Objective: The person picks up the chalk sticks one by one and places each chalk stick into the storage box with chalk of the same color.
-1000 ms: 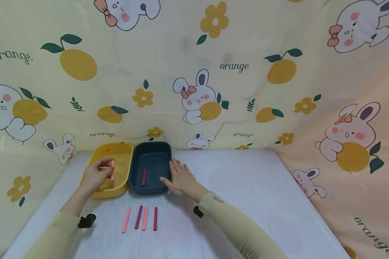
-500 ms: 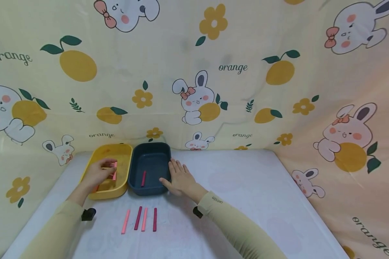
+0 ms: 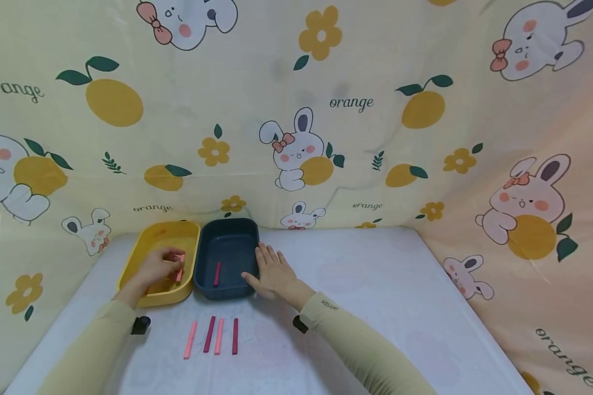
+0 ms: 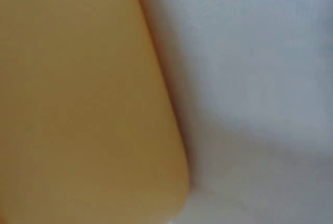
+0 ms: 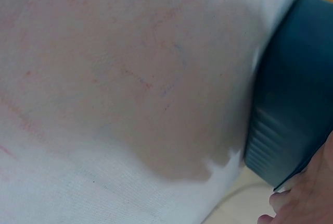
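Note:
My left hand (image 3: 159,266) reaches into the yellow box (image 3: 165,297) and holds a pink crayon-like stick (image 3: 180,274) near the box's right side. Beside it stands a dark blue box (image 3: 227,293), with one dark red stick (image 3: 217,274) lying inside. My right hand (image 3: 276,277) rests with straight fingers against the right side of the blue box; part of this hand also shows in the right wrist view. The left wrist view has only the yellow box's outer wall (image 4: 83,99) and the cloth, with no fingers visible.
In front of the boxes, a pink stick (image 3: 190,340), a dark red stick (image 3: 209,334), another pink stick (image 3: 219,336) and another dark red stick (image 3: 235,336) lie on the white table cloth (image 3: 355,296). A patterned curtain (image 3: 257,82) hangs behind.
My left hand has moved to the right inside the yellow box, carrying the pink crayon-like stick towards the blue box. The right hand keeps its place.

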A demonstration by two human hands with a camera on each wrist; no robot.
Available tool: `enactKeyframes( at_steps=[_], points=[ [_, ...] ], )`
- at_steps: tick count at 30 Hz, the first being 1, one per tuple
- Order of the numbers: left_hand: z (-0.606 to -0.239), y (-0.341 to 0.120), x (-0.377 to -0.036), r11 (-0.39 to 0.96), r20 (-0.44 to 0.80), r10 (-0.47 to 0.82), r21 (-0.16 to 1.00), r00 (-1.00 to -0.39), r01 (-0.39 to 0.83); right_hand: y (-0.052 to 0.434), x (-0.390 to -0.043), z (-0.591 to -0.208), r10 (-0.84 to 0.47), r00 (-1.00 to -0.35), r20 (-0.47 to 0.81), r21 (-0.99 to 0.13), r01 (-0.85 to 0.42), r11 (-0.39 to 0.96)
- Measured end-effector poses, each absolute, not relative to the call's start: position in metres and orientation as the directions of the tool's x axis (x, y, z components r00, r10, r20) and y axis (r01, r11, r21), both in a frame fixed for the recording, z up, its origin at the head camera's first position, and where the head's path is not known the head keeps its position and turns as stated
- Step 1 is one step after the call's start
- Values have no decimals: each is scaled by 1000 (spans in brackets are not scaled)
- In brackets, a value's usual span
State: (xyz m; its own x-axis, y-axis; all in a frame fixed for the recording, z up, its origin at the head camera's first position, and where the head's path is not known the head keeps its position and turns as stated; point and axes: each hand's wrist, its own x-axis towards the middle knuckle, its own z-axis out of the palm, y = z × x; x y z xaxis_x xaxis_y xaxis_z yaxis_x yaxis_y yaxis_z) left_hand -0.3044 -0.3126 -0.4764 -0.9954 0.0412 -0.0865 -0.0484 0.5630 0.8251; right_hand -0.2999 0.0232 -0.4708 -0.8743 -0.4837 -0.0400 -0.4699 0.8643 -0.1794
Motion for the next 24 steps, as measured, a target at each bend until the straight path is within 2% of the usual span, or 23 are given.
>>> enactKeyframes(
  at_steps=[8,24],
  points=[
    [-481,-313,-307,633,-72,51,774,-996,-23,22,-299,-469,-480,-876,-47,-166,-466,869],
    [-488,-311,-310,671,-118,57,739,-991,-50,21,-298,-467,-481,-875,-51,-151,-469,870]
  ],
)
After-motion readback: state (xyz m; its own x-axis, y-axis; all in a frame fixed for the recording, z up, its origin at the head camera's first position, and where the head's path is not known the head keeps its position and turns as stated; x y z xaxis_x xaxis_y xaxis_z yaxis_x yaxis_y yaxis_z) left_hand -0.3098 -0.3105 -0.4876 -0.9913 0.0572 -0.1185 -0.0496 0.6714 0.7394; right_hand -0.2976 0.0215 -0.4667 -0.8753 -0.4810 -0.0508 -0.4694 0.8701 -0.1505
